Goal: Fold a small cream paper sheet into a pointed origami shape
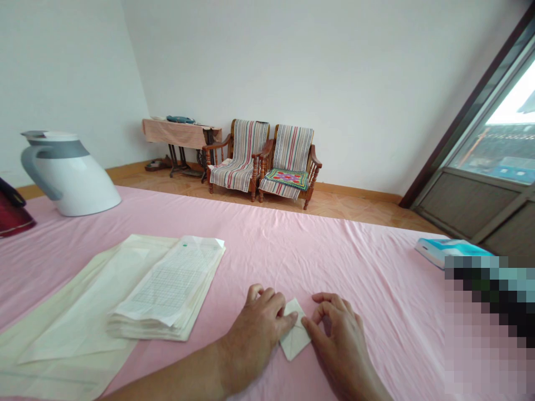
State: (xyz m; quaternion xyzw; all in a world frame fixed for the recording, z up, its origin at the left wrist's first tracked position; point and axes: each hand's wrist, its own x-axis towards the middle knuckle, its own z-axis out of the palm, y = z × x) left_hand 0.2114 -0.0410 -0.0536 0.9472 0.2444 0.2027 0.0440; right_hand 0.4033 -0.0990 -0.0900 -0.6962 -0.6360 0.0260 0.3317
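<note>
Working through the head view, I have both hands low in front of me, meeting at a small folded paper (294,341). It lies on the pink cloth (267,250), turned like a diamond, pale, with crease lines across its face. My left hand (259,323) comes in from the lower left; its thumb lies over the upper part of the paper, and the other fingers are curled at the paper's left edge. I can't tell whether they pinch it or only press it down. My right hand (340,337) touches the right edge with its thumb, the other fingers bent in an arch; whether they close on the paper, I can't make out.

To the left, well apart from the paper, I have a stack (171,284) of gridded sheets, overlapping some larger pale sheets (79,312). Behind them stands a white and grey jug (86,178), with a red object (16,217) cut off at the edge beside it. On the right lies a blue and white pack (453,250), partly hidden by a pixelated patch. Two wooden chairs (241,153) face me by the far wall (355,89).
</note>
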